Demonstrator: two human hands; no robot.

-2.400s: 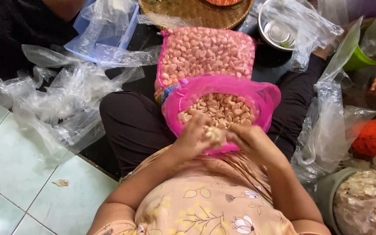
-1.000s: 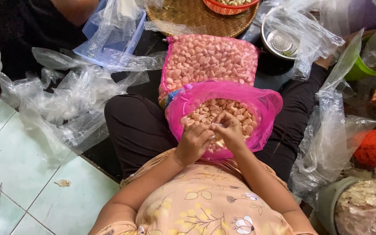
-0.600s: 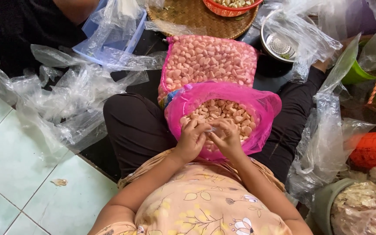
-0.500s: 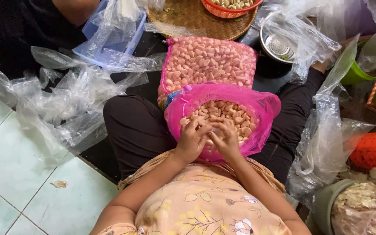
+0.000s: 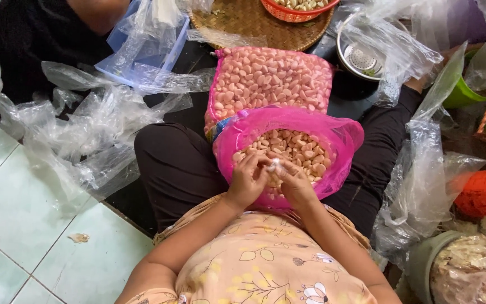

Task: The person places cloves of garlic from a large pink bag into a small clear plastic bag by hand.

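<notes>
While I sat on the floor with my legs crossed, my left hand and my right hand were close together over the open pink mesh bag in my lap. Both hands were curled, and their fingertips pinched one small pale garlic clove between them — it sat just above the heap of cloves inside the bag. My right hand rested on the near side of the bag.

Just past that bag lay a second pink bag, full and closed, and the two bags touched. Beyond it sat a round woven tray with a red basket on top. A metal bowl stood to the right of the tray, partly under clear plastic.

Lots of crumpled clear plastic bags lay on my left, spread over the pale green tiled floor. More clear plastic hung on my right, near an orange thing — I could not tell what it was. Low on the right stood a grey-green bucket with pale bits wrapped in plastic inside.
</notes>
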